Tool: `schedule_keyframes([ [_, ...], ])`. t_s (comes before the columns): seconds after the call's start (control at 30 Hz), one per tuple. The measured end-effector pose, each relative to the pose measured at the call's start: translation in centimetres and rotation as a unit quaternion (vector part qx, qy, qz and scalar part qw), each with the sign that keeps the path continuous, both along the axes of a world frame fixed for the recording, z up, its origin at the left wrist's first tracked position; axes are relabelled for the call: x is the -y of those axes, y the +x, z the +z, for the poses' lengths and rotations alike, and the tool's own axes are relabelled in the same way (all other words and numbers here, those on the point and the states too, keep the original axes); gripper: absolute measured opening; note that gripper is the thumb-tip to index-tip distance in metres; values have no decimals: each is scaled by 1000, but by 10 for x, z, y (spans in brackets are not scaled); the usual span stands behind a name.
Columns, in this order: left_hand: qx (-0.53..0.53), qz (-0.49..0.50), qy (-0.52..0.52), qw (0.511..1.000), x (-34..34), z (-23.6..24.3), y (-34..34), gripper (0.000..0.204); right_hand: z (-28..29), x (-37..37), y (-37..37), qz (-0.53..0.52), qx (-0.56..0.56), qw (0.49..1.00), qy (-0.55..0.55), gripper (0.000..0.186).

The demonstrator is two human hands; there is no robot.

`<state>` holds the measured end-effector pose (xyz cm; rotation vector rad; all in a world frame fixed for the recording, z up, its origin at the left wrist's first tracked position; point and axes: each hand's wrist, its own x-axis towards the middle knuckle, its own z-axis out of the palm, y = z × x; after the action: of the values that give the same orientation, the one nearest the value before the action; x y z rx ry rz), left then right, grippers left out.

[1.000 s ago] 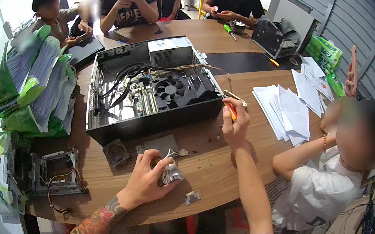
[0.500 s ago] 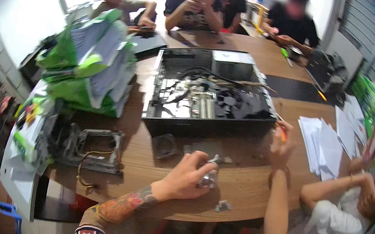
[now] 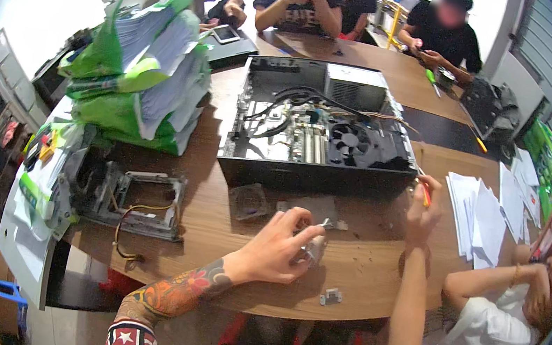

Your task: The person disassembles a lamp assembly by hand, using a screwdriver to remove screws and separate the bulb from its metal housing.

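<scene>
An open black computer case [image 3: 314, 176] lies on the wooden table, showing cables, a board, a silver power supply [image 3: 355, 83] and a black fan [image 3: 349, 140]. My left hand [image 3: 278, 242], at the end of a tattooed forearm, is closed round a small silvery metal part [image 3: 308, 253] in front of the case. My right hand [image 3: 424, 213] grips a red-and-yellow screwdriver [image 3: 426, 194] beside the case's front right corner. A square fan-like part [image 3: 248, 202] and a flat grey plate [image 3: 320, 203] lie near my left hand. A small metal piece [image 3: 331, 295] sits nearer the edge.
Green bags of papers [image 3: 115, 111], a metal frame with wires [image 3: 148, 229] at left. At right, white sheets [image 3: 471, 214], an opened computer unit [image 3: 485, 103], green packs [image 3: 544, 150] and a seated co-worker [image 3: 489, 337] with a phone. Several other people stand or sit along the far side [image 3: 299, 6].
The whole scene has shifted rightward in the picture as the camera turned. My hands still hold the metal part and the screwdriver, with little movement relative to the case.
</scene>
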<state>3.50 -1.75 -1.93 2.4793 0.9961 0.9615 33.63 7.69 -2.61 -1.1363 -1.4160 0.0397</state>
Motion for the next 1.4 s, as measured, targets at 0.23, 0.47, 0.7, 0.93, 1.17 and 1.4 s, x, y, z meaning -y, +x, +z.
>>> schedule_keyframes([
  [0.23, -55, 30, 5, 998, 7, 4, -6, 63, 2, -1, -10, 1, -7, 1000, 13, 17],
  [0.47, -70, 26, 0, 997, 2, 8, -14, 66, 0, -5, -14, 4, -4, 1000, 26, 18],
  [0.7, -56, 13, 19, 998, -3, 3, -10, 65, -6, -5, -1, 19, -50, 998, -12, 19],
  [0.93, -45, 6, 12, 999, 7, 11, -17, 66, -6, -1, -6, 39, -49, 998, -4, 20],
  [1.17, -36, -29, -1, 999, -2, 19, -26, 60, -2, -1, -4, 2, -25, 999, -25, 21],
  [1.4, -15, -36, -5, 999, -14, 30, -40, 51, -4, -11, -3, -9, -38, 999, -31, 20],
])
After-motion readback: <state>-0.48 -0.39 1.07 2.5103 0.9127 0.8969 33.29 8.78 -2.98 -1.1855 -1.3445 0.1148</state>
